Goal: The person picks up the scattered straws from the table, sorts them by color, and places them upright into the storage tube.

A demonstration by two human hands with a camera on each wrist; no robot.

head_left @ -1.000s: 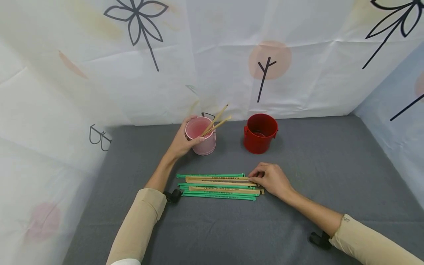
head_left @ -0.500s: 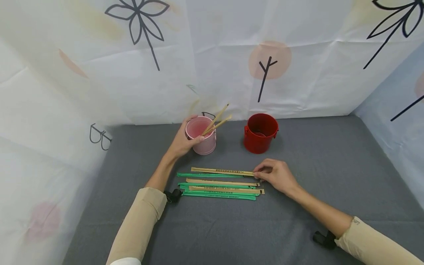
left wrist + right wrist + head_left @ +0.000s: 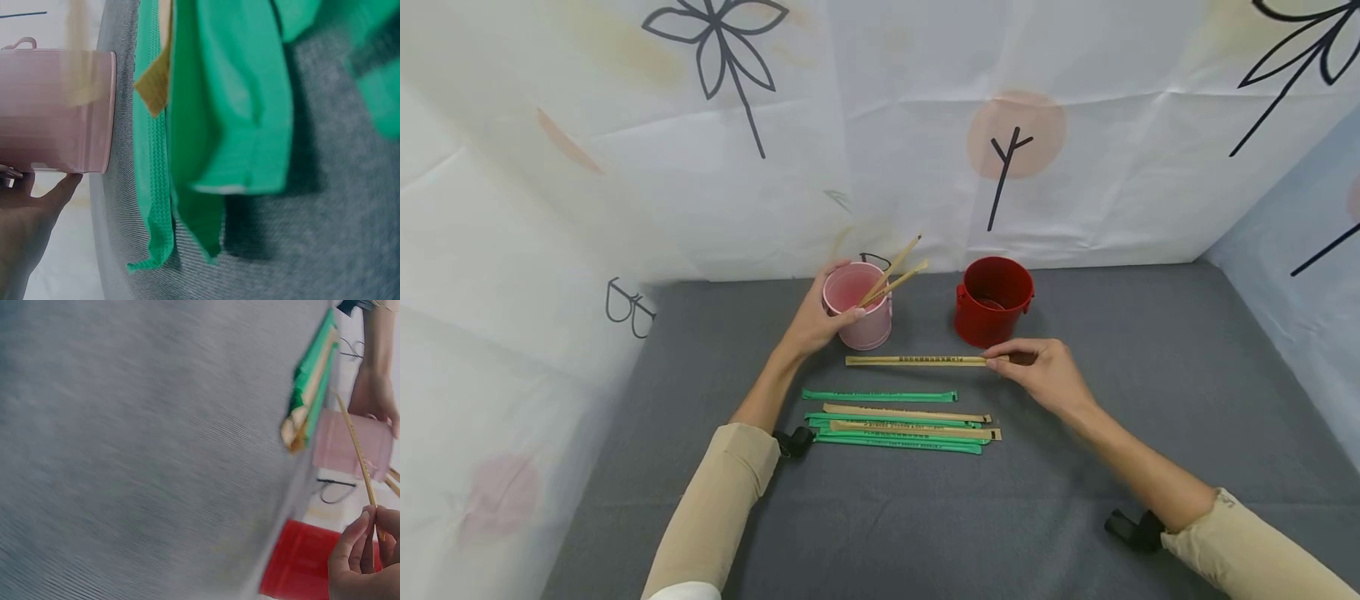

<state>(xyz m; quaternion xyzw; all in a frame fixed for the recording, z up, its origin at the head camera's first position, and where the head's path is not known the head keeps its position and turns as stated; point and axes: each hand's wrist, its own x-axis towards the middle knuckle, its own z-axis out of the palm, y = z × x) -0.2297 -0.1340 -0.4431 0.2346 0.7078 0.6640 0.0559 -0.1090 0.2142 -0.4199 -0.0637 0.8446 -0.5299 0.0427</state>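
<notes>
My left hand (image 3: 814, 321) grips the side of a small pink bucket (image 3: 865, 332), thumb near its rim. Two tan wrapped straws (image 3: 891, 271) lean out of that bucket on the right. Between thumb and fingertips, my right hand (image 3: 1051, 377) pinches one end of another tan wrapped straw (image 3: 917, 361), which points left, level, in front of the buckets. The right wrist view shows this straw (image 3: 356, 447) against the pink bucket (image 3: 350, 442). Nearer me lie several green wrapped straws (image 3: 898, 446) and tan ones (image 3: 906, 412), roughly parallel, some overlapping.
A red bucket (image 3: 988, 321) stands to the right of the pink one, just beyond my right hand. Grey cloth (image 3: 955, 525) covers the table. A white printed fabric wall (image 3: 910, 183) rises behind the buckets and along both sides.
My right hand has lifted a tan straw off the group and carried it away from me, toward the buckets. My left hand has stayed on the pink bucket.
</notes>
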